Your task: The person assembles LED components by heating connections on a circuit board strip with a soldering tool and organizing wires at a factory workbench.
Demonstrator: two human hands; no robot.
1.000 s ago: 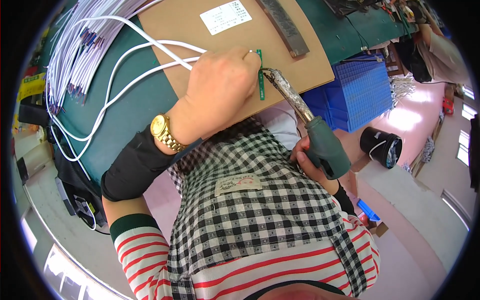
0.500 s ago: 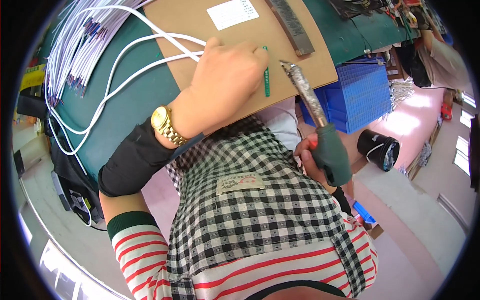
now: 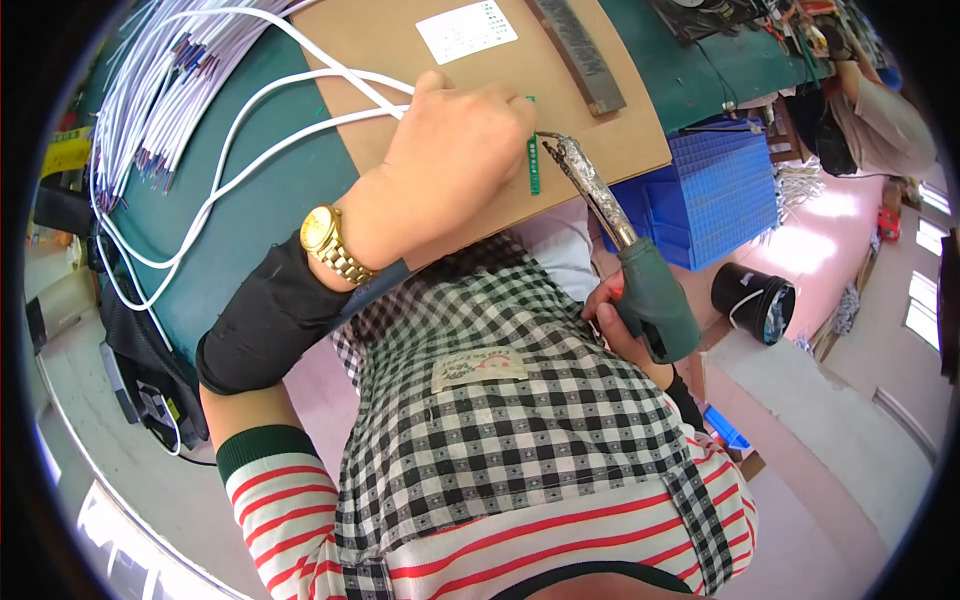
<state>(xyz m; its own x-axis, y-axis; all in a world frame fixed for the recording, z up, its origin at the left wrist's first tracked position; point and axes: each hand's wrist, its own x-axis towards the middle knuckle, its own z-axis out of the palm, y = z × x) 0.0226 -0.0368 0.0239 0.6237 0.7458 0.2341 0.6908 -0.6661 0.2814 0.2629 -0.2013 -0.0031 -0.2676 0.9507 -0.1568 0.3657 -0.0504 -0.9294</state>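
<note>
My left hand (image 3: 455, 140), with a gold watch at the wrist, is closed above the brown board. White cables (image 3: 365, 77) run into its grip from the left; the fingertips are hidden beneath the hand. A narrow green circuit board strip (image 3: 534, 165) sticks out beside the knuckles. My right hand (image 3: 612, 322) is wrapped round the dark green handle of a soldering iron (image 3: 652, 295). The iron's worn metal barrel slants up and left, and its tip is at the strip, close to my left fingers; whether it touches cannot be told.
Under my left hand lies a brown board (image 3: 375, 30) bearing a white label sheet (image 3: 468, 32) and a dark metal bar (image 3: 580, 55). A bundle of white cables (image 3: 190, 85) covers the table's left. A blue crate (image 3: 715, 195) and black bucket (image 3: 755, 303) stand at right, near another person's arm (image 3: 880, 120).
The soldering iron has moved slightly left, bringing its tip from beside the bar to the green circuit board strip. My left hand has stayed almost in place.
</note>
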